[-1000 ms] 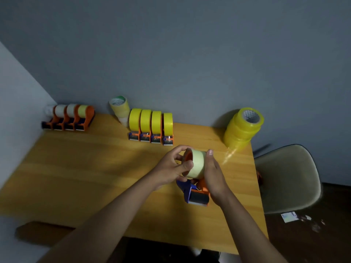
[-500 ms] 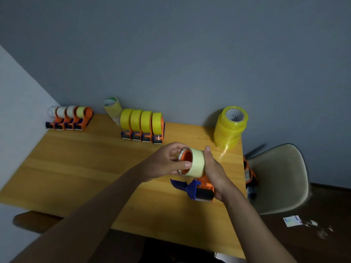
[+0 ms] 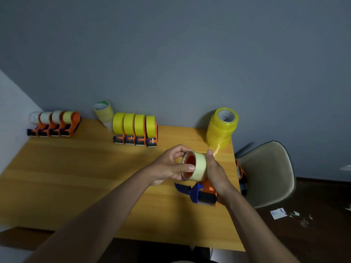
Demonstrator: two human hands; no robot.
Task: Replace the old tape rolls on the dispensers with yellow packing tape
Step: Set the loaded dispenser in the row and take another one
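Note:
An orange and blue tape dispenser (image 3: 201, 194) is held above the wooden table (image 3: 76, 177) near its right edge. It carries a pale, nearly used-up tape roll (image 3: 197, 166) on its orange hub. My left hand (image 3: 171, 166) grips the roll's left rim with thumb and fingers. My right hand (image 3: 216, 173) holds the dispenser from the right side, thumb up along the roll. A stack of new yellow tape rolls (image 3: 222, 130) stands at the back right corner.
Several dispensers with yellow rolls (image 3: 134, 128) stand in a row at the back middle. Several dispensers with pale old rolls (image 3: 55, 123) sit at the back left. A loose pale roll stack (image 3: 104, 112) leans by the wall. A beige chair (image 3: 266, 173) holds another dispenser (image 3: 241, 173).
The view has shifted slightly. My left hand's grip has moved round the roll's rim, and the roll looks drawn a little to the left on the hub. My right hand stays on the dispenser.

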